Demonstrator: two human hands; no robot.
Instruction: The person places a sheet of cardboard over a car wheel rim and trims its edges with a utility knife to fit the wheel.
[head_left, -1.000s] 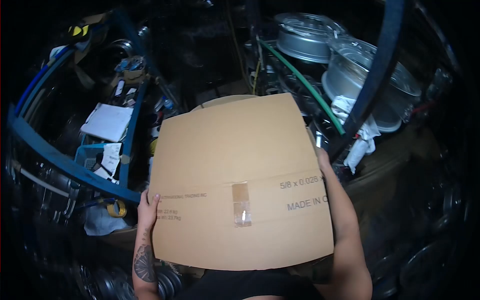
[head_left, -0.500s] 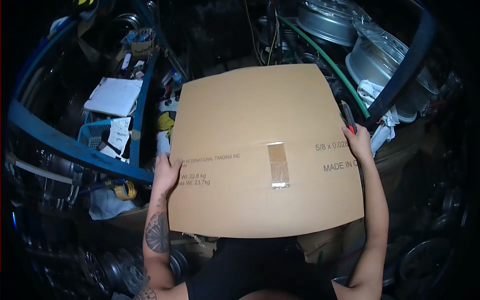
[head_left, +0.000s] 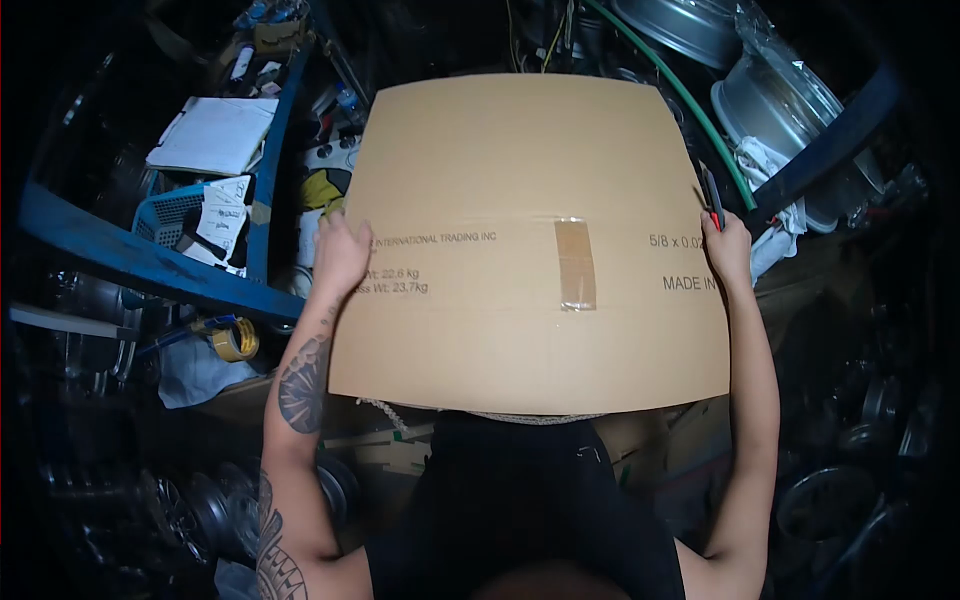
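Observation:
A large flat cardboard sheet (head_left: 500,340) with printed text and a strip of tape (head_left: 575,265) fills the middle of the view. My left hand (head_left: 341,250) is closed on its left edge, fingertips partly over the border. At the right edge my right hand (head_left: 728,245) grips the sheet and also has a utility knife (head_left: 712,195) with a red and dark body, pointing up and away from me. The undersides of both grips are hidden by the cardboard.
A blue rack frame (head_left: 150,250) at the left bears papers (head_left: 215,134) and a teal basket (head_left: 168,217). Tape rolls (head_left: 236,340) hang below. Silver wheel rims (head_left: 765,110), a green bar (head_left: 690,100) and a white cloth (head_left: 775,180) are at the right.
The cardboard sheet has moved up in the view, away from my body, with both hands still on it. The knife at my right hand has come into clear view.

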